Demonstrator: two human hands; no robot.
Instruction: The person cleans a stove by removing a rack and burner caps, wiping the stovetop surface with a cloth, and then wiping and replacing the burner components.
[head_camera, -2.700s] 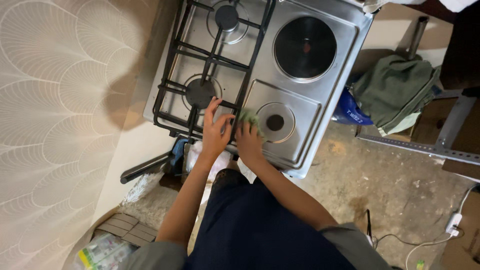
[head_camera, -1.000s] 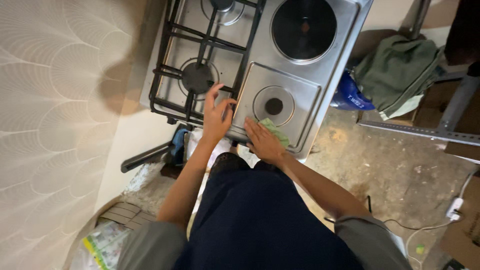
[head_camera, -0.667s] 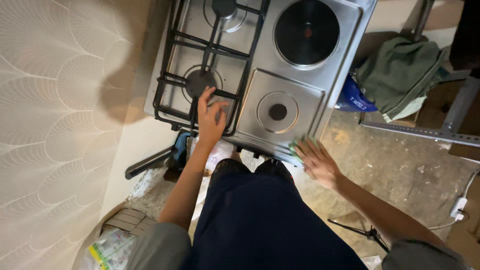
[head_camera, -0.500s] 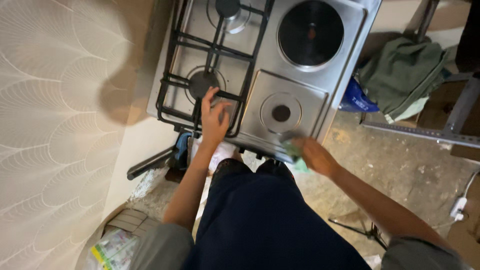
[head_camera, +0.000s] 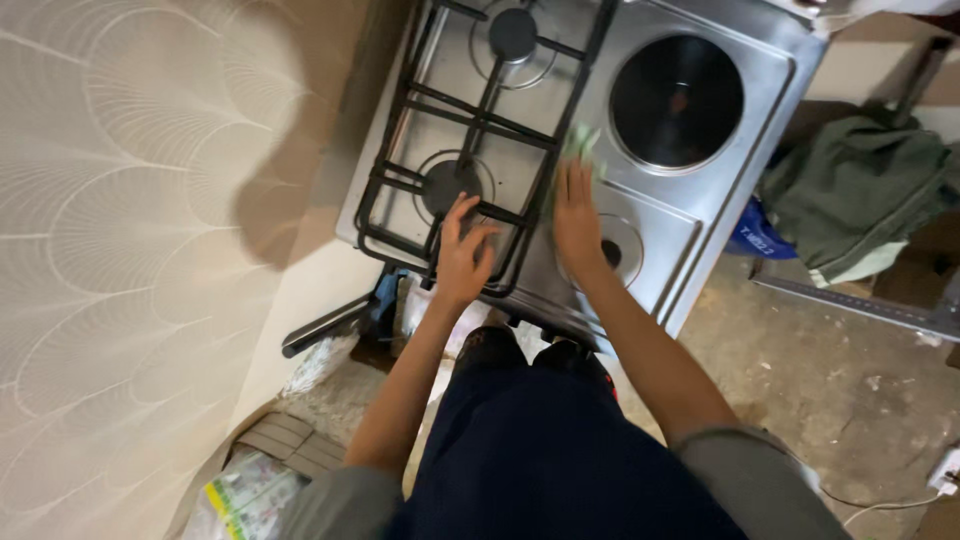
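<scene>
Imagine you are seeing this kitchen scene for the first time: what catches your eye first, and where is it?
The steel stove top in the upper middle, with a black grate over its gas burners and a large dark electric plate at upper right. The right hand presses a green cloth beside the grate, while the left hand rests on the grate's near corner.

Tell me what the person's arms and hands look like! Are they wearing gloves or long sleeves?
No gloves: the left hand and the right hand are both bare, and so are the forearms. The grey sleeves stop near the elbows. I can see no watch, rings or bracelets.
</scene>
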